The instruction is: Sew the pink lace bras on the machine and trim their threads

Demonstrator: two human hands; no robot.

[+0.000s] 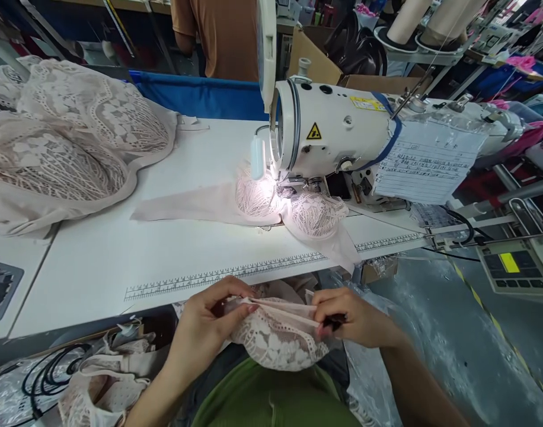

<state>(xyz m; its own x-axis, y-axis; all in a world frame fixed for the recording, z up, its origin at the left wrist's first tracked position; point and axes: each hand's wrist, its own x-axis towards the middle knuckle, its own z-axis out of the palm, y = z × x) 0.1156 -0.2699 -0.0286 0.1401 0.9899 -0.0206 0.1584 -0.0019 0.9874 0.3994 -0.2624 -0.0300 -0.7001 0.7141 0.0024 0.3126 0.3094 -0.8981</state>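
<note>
Both hands, left hand (209,317) and right hand (351,320), are pinching closed on a rounded pink lace bra cup (278,341); the right is also gripping a small dark tool (334,322).

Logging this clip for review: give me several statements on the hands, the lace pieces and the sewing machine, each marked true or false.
1. Both hands hold a lace bra cup at the table's near edge. True.
2. The right hand also holds a small dark tool. True.
3. The left hand rests on the sewing machine. False: it pinches the cup's top edge.
4. Nothing lies under the machine's needle. False: a lace bra piece lies there, lit by the lamp.
5. A pile of lace fabric sits at the table's far left. True.
</note>
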